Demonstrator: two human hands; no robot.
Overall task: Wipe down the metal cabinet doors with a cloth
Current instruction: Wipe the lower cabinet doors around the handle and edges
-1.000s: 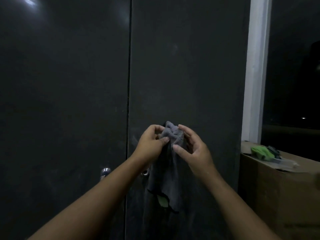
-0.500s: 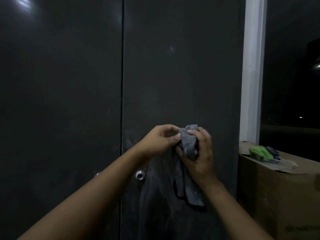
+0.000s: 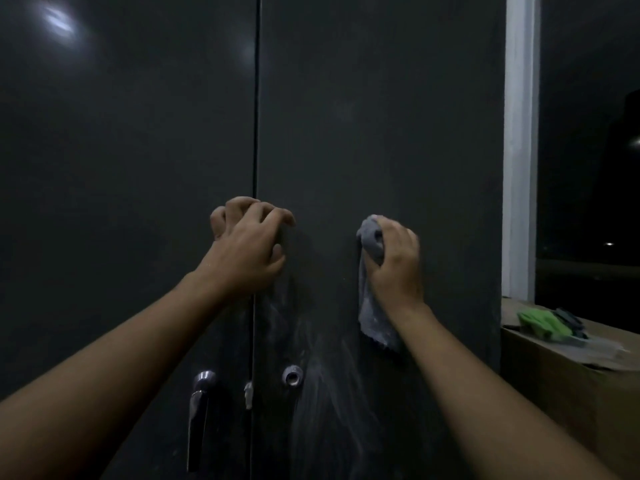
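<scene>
Doors [image 3: 138,202] are standing shut, the left hand [image 3: 242,254], curled and empty, is bracing at their seam [image 3: 257,133], and the right hand [image 3: 398,268] is clamping the cloth [image 3: 372,317] to the right door [image 3: 381,133], which is probably needing flat, overlapping strokes.

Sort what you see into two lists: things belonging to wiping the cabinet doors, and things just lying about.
Job: grey cloth, gripped by the right hand; left hand, braced against the doors; left door; right door.
Lying about: green item on the cardboard box; white post.
</scene>
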